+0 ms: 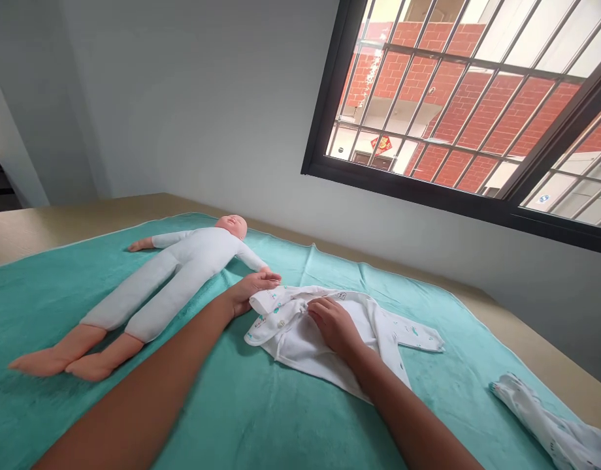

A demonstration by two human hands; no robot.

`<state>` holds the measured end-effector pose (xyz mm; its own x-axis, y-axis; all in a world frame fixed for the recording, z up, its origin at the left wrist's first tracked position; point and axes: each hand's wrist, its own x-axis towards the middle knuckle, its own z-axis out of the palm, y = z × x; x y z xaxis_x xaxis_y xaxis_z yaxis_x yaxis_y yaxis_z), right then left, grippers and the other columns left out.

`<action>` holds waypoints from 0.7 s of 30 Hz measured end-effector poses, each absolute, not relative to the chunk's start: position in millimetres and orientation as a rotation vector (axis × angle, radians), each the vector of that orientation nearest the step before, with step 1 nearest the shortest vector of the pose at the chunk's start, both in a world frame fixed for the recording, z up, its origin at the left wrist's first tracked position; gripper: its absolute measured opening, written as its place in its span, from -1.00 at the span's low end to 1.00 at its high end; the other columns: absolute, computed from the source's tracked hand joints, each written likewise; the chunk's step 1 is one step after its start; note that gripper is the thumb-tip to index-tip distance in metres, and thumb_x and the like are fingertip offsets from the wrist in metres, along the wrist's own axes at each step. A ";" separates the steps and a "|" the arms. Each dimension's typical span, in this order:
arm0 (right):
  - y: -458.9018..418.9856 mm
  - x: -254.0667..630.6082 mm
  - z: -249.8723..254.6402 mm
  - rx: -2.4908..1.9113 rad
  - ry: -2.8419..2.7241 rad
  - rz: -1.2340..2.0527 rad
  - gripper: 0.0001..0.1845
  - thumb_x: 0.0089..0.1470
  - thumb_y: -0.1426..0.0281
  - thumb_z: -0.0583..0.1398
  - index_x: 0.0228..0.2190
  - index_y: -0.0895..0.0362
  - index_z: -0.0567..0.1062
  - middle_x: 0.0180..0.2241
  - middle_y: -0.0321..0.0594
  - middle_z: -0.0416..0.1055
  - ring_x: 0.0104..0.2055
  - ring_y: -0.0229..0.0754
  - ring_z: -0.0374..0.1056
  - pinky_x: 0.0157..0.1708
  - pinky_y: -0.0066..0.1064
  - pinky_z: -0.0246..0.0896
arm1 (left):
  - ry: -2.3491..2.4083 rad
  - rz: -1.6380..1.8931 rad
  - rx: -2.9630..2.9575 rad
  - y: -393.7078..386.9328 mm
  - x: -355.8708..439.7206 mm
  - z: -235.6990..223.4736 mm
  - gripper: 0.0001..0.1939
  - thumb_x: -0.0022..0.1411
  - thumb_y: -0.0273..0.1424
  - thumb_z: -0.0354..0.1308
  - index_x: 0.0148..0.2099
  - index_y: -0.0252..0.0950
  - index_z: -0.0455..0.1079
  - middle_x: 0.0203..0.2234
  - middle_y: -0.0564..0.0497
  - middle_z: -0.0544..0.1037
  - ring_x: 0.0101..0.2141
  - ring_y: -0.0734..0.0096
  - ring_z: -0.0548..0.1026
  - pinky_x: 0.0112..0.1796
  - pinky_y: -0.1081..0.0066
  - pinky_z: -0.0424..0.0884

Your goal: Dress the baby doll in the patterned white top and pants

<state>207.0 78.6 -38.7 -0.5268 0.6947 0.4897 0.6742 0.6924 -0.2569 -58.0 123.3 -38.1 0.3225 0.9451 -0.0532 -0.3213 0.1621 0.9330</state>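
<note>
A white baby shirt (324, 360) with small printed patterns lies spread on the teal blanket, its front opened out. My right hand (332, 323) rests on it, fingers bent and closed on the bunched cloth near the left sleeve. Beside that sleeve's cuff is my left hand (249, 292), its fingers stretched out towards the right; the thumb side is partly hidden by the cuff. Just behind those fingers is one hand of a baby doll (197, 251). The doll lies on its back in a white cloth body, head at the far end, with bare feet towards me.
The teal blanket (207, 418) covers most of the tan surface (481, 297). A folded white printed garment (540, 414) lies at the lower right. Behind stand a grey wall (197, 98) and a barred window with a dark frame (403, 190).
</note>
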 end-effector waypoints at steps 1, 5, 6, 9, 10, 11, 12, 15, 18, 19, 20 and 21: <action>77.8 207.6 -38.4 -1.067 -2.297 0.048 -0.82 0.24 0.46 0.09 -0.30 0.04 0.49 -0.23 -0.22 0.50 -0.14 -0.10 0.34 -0.14 -0.30 0.24 | 0.760 1.094 0.977 125.3 -59.9 -38.9 -0.62 0.04 -0.47 0.36 -0.07 -0.39 0.40 -0.12 -0.20 0.54 -0.12 0.18 0.54 -0.20 0.37 0.51; 78.5 212.9 -41.3 -1.131 -2.170 0.087 -0.81 0.26 0.47 0.02 -0.30 0.06 0.41 -0.27 -0.23 0.43 -0.28 -0.17 0.33 -0.26 -0.36 0.23 | 0.622 1.305 0.907 130.2 -63.8 -36.8 -0.59 0.16 -0.50 0.26 0.05 -0.28 0.30 0.04 -0.14 0.44 -0.01 0.25 0.50 -0.03 0.32 0.49; 79.7 214.3 -42.7 -1.140 -2.141 0.107 -0.81 0.26 0.48 0.01 -0.29 0.06 0.40 -0.27 -0.24 0.41 -0.33 -0.21 0.32 -0.29 -0.38 0.23 | 0.566 1.357 0.893 130.3 -63.3 -35.4 -0.54 0.16 -0.53 0.24 0.09 -0.23 0.27 0.10 -0.11 0.39 0.04 0.26 0.47 0.01 0.28 0.47; 84.0 216.9 -46.2 -1.155 -2.063 0.145 -0.82 0.26 0.48 -0.02 -0.30 0.07 0.36 -0.30 -0.25 0.38 -0.35 -0.22 0.31 -0.29 -0.38 0.23 | 0.487 1.458 0.887 128.7 -58.0 -33.5 -0.37 0.11 -0.63 0.23 0.18 -0.10 0.21 0.23 -0.08 0.21 0.15 0.20 0.37 0.07 0.10 0.43; 85.0 217.1 -46.8 -1.157 -2.044 0.151 -0.82 0.25 0.48 -0.02 -0.30 0.07 0.35 -0.29 -0.24 0.37 -0.32 -0.20 0.31 -0.27 -0.37 0.24 | 0.553 1.476 0.931 128.0 -55.4 -34.6 -0.35 0.10 -0.63 0.24 0.19 -0.09 0.21 0.25 -0.09 0.18 0.14 0.18 0.37 0.05 0.08 0.44; 85.8 217.0 -47.1 -1.157 -2.029 0.157 -0.83 0.24 0.48 -0.01 -0.30 0.07 0.35 -0.28 -0.22 0.37 -0.28 -0.18 0.31 -0.24 -0.35 0.24 | 0.672 1.492 1.001 127.5 -52.7 -36.4 -0.36 0.10 -0.60 0.25 0.19 -0.09 0.22 0.25 -0.10 0.17 0.12 0.16 0.40 0.02 0.09 0.47; 86.2 216.8 -47.1 -1.155 -2.021 0.164 -0.84 0.23 0.48 -0.01 -0.29 0.08 0.36 -0.26 -0.21 0.38 -0.25 -0.17 0.31 -0.22 -0.34 0.25 | 0.813 1.507 1.078 127.1 -50.3 -39.0 -0.40 0.12 -0.56 0.24 0.17 -0.11 0.24 0.23 -0.12 0.19 0.07 0.16 0.44 -0.02 0.11 0.49; 85.5 215.9 -46.7 -1.129 -2.036 0.200 -0.80 0.20 0.51 0.00 -0.23 0.08 0.38 -0.19 -0.17 0.38 -0.21 -0.16 0.33 -0.19 -0.33 0.28 | 1.191 1.557 1.234 127.6 -45.8 -46.3 -0.54 0.15 -0.50 0.19 0.11 -0.24 0.29 0.14 -0.17 0.28 -0.05 0.19 0.51 -0.10 0.19 0.50; 84.1 216.2 -47.2 -1.069 -2.095 0.229 -0.58 0.08 0.66 -0.05 -0.16 0.05 0.42 -0.11 -0.18 0.39 -0.10 -0.16 0.34 -0.08 -0.32 0.27 | 1.421 1.617 1.293 127.1 -44.4 -45.5 -0.61 0.13 -0.54 0.12 0.03 -0.28 0.31 0.08 -0.16 0.31 -0.05 0.21 0.46 -0.04 0.21 0.40; 83.9 216.5 -47.7 -1.047 -2.118 0.233 -0.48 0.02 0.71 -0.07 -0.13 0.04 0.43 -0.08 -0.19 0.39 -0.06 -0.16 0.33 -0.05 -0.31 0.26 | 1.489 1.623 1.333 125.2 -43.4 -42.8 -0.64 0.13 -0.54 0.10 0.00 -0.27 0.32 0.05 -0.13 0.33 -0.06 0.23 0.44 -0.03 0.23 0.36; 84.0 216.9 -48.3 -1.032 -2.135 0.234 -0.41 -0.04 0.74 -0.08 -0.10 0.03 0.44 -0.05 -0.19 0.38 -0.03 -0.17 0.33 -0.02 -0.30 0.25 | 1.539 1.612 1.384 121.7 -41.8 -39.3 -0.68 0.14 -0.52 0.09 -0.02 -0.26 0.33 0.00 -0.11 0.36 -0.09 0.26 0.44 -0.04 0.25 0.34; 84.2 217.2 -48.8 -1.028 -2.145 0.234 -0.36 -0.07 0.75 -0.09 -0.08 0.02 0.45 -0.04 -0.19 0.37 -0.02 -0.16 0.32 0.00 -0.30 0.24 | 1.568 1.585 1.442 116.2 -39.5 -35.4 -0.72 0.15 -0.49 0.09 -0.06 -0.24 0.35 -0.08 -0.07 0.41 -0.16 0.28 0.45 -0.09 0.28 0.34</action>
